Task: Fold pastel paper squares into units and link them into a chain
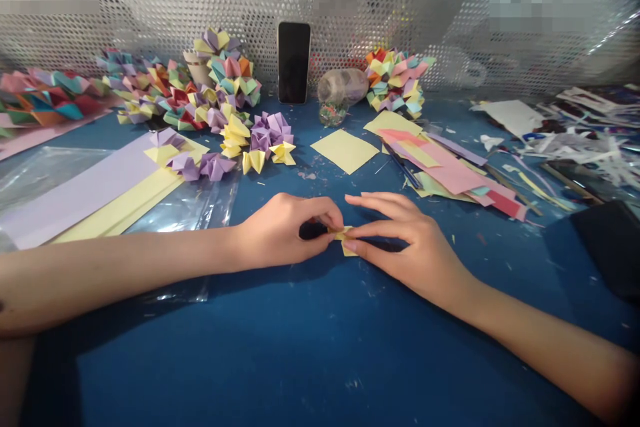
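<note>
Between my two hands, just above the blue table, is a small folded piece of yellow paper (350, 251). My left hand (295, 227) pinches its left side between thumb and fingertips. On its right side, my right hand (400, 233) grips it with thumb and index finger while the other fingers stretch out above. The fingertips hide part of the folds. Beyond my hands lies a flat square of yellow paper (345, 151). Several folded yellow paper pieces (254, 161) and purple ones (216, 166) sit to the far left of it.
A phone (294, 63) leans upright against the perforated metal screen (450, 33). Colourful origami clusters (233, 73) stand at the back left, with another cluster (397, 80) right of a clear jar (334, 109). Pink paper strips (445, 163), a pen (403, 165) and white scraps (585, 147) lie right.
</note>
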`<state>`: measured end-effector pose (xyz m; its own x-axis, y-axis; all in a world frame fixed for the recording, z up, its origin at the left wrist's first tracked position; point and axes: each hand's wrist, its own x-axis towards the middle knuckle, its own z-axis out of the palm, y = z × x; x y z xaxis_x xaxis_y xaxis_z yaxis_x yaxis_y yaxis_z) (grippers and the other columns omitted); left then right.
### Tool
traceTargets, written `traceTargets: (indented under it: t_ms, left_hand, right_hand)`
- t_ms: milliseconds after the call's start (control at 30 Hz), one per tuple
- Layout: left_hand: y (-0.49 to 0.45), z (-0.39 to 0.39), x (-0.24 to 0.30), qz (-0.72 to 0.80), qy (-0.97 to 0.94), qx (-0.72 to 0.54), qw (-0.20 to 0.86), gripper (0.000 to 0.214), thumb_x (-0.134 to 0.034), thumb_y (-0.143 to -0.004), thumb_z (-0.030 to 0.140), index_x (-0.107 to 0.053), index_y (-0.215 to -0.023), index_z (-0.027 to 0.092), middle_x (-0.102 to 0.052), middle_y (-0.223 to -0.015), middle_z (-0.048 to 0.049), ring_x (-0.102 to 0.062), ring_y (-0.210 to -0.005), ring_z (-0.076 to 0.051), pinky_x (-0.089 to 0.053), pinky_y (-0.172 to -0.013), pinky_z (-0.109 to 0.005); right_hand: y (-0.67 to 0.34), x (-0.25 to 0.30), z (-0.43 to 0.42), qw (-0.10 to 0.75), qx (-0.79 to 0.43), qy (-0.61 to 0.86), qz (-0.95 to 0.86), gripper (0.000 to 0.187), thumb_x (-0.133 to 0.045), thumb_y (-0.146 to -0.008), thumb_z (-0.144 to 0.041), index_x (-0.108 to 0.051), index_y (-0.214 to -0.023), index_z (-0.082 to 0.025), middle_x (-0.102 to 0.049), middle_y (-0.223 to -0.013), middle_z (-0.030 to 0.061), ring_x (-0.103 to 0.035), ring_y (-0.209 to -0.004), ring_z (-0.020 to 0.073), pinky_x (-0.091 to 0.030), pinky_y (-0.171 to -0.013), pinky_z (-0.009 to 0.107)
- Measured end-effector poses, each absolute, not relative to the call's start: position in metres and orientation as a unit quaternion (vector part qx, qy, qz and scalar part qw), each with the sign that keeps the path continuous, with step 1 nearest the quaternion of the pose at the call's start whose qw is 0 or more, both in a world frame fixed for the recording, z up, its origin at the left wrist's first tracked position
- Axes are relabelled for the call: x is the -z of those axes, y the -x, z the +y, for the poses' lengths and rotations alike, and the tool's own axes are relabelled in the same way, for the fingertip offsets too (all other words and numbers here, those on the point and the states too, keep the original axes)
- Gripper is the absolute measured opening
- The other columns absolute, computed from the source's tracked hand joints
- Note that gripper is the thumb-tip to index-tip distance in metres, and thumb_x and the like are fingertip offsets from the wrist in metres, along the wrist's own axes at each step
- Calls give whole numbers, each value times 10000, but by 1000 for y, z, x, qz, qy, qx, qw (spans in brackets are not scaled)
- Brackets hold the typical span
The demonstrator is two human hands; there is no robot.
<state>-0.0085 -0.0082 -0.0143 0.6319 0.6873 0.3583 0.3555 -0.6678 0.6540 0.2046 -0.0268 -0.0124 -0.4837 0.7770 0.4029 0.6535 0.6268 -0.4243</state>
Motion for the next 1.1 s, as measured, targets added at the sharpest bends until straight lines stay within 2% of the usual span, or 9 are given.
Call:
traceTargets:
  t_ms: [133,300,400,567,833,1100]
  left_hand:
    - [9,-8,15,297,-865,-305,264,179,-562,-761,112,-621,-911,189,-692,-849,23,-647,-761,-97,-489,-678,-184]
    - [8,-7,14,294,-873,-304,241,140,-578,-764,123,-631,-880,182,-689,-830,28,-636,-738,-90,-466,-657,-183]
    - [8,-6,14,303,-868,-300,253,101,-585,-784,160,-639,-866,181,-689,-818,24,-632,-719,-89,-469,-645,-184]
    - [8,-6,12,320,-843,-303,309,90,-582,-797,155,-651,-847,180,-685,-800,20,-631,-703,-83,-493,-664,-171]
    - [7,-5,13,324,-832,-304,332,75,-598,-799,171,-662,-837,172,-681,-802,17,-632,-706,-78,-498,-658,-154]
    - [6,-7,13,330,-835,-305,317,64,-610,-787,157,-660,-826,166,-678,-777,24,-623,-688,-61,-493,-651,-135]
  right_hand:
    - [-210,10,-22,267,-59,365,-890,111,-628,-794,-247,-728,-810,-291,-619,-1194,7,-520,-1148,252,-446,-960,475]
    - [-220,10,-15,216,22,274,-937,169,-605,-814,-256,-707,-932,-321,-570,-1268,0,-488,-1201,252,-324,-1040,520]
    - [-223,11,-12,210,49,256,-942,176,-603,-819,-278,-699,-961,-318,-573,-1265,4,-489,-1202,247,-310,-1047,516]
    - [-223,13,-12,216,38,280,-935,182,-600,-819,-328,-692,-976,-319,-584,-1250,-9,-496,-1193,239,-308,-1053,506]
    - [-221,15,-11,225,-41,304,-925,190,-605,-822,-325,-690,-991,-323,-567,-1272,-7,-481,-1201,242,-327,-1032,512]
    - [-226,16,-5,225,6,251,-942,158,-593,-839,-312,-702,-953,-319,-574,-1264,14,-481,-1196,246,-299,-1022,541]
